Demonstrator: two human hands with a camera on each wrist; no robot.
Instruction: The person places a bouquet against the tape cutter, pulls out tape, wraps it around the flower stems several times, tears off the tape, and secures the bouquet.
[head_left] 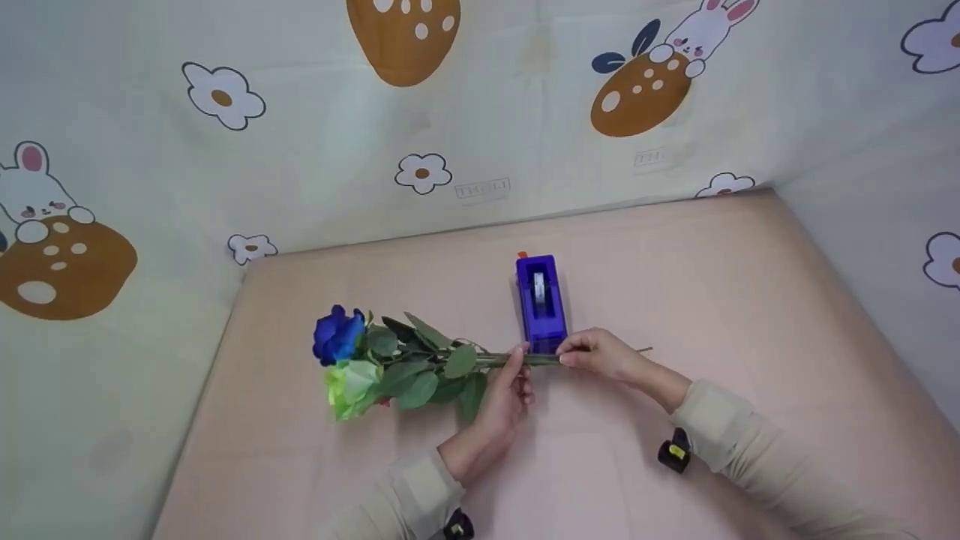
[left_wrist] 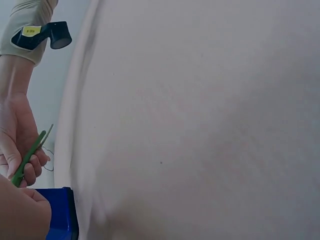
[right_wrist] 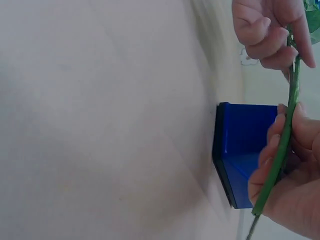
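A bunch of artificial flowers lies sideways above the table, with a blue rose [head_left: 337,336], a pale green rose [head_left: 352,388] and green leaves [head_left: 418,390]. A speck of red shows beneath the leaves. My left hand [head_left: 508,397] holds the bundled stems just right of the leaves. Farther along, my right hand [head_left: 604,356] pinches the same stems [right_wrist: 284,145] near their cut ends. Directly behind the stems stands a blue tape dispenser [head_left: 541,300] with a roll inside. In the right wrist view, the dispenser is partly hidden by my right hand's fingers.
A pinkish cloth covers the table [head_left: 337,480]. Behind and beside it hangs a pale curtain [head_left: 300,172] printed with rabbits and flowers. Each sleeve carries a black wrist camera [head_left: 674,450].
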